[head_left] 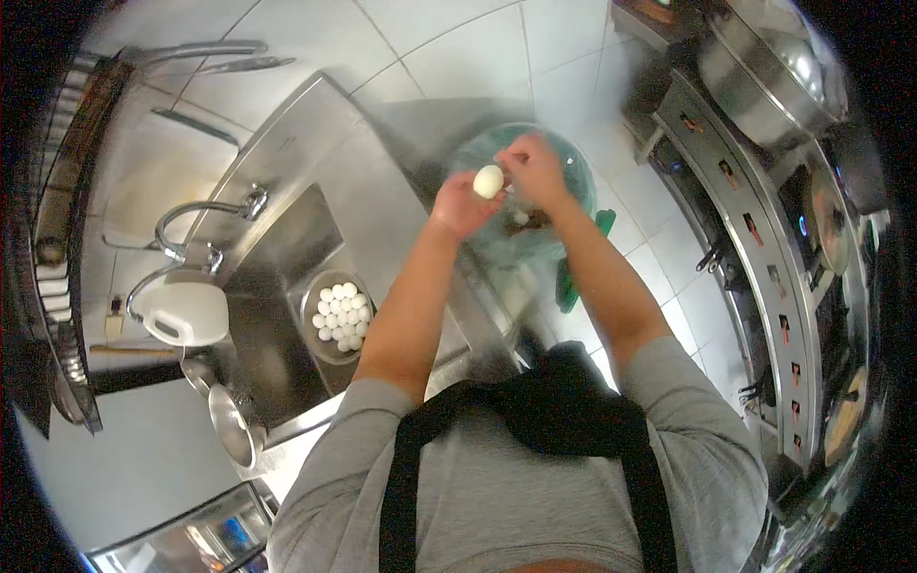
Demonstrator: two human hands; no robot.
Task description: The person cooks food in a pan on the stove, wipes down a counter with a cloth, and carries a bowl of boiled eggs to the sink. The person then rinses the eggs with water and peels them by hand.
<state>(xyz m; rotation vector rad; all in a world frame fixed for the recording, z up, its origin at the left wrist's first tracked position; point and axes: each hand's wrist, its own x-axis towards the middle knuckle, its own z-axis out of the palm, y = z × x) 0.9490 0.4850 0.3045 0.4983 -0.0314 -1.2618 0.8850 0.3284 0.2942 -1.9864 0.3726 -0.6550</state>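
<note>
A smooth pale egg [488,181] rests in the fingers of my left hand [462,204], which is closed around its lower side. Just right of the egg is my right hand [537,172], its fingers bent together in a pinch. Whatever those fingertips hold is too small and blurred to name. Both hands are above a round bin lined with a clear greenish bag [578,172]; some brown and white scraps [525,222] show inside it. To the left, a metal bowl [308,320] full of several white eggs [341,313] stands in the sink.
The steel sink [277,325] has a curved faucet [191,212] and a white plastic jug [199,313] beside it. More metal bowls [232,430] sit at its near edge. On the right runs a stove [755,248] with a large steel pot [764,76] and a lit burner.
</note>
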